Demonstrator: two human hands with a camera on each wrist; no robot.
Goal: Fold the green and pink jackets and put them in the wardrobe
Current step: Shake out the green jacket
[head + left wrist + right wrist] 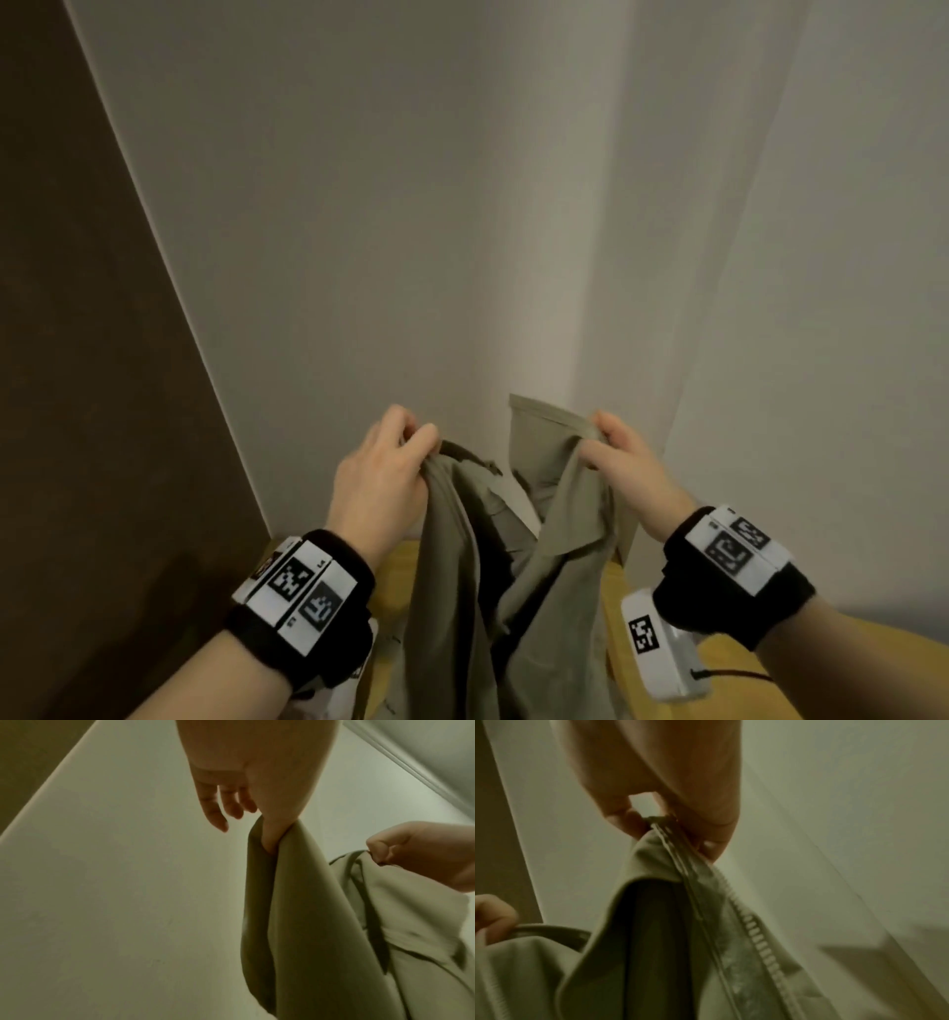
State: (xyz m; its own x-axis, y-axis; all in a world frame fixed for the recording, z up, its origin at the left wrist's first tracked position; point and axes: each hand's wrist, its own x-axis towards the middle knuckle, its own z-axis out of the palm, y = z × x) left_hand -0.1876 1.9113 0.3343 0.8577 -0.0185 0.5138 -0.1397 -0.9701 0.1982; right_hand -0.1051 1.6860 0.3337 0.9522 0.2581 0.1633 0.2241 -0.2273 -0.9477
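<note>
Both wrists carry marker bands; left hand [382, 480] pinches one top edge of the green jacket [513, 560], right hand [624, 465] pinches the other at the zipper [746, 921]; jacket hangs unfolded between them over a yellow bedspread [662, 652], pale wall [411, 231] behind; step looks like shaking out before folding; next likely needs it laid flat, fronts aligned; pink jacket and wardrobe not in view.
</note>
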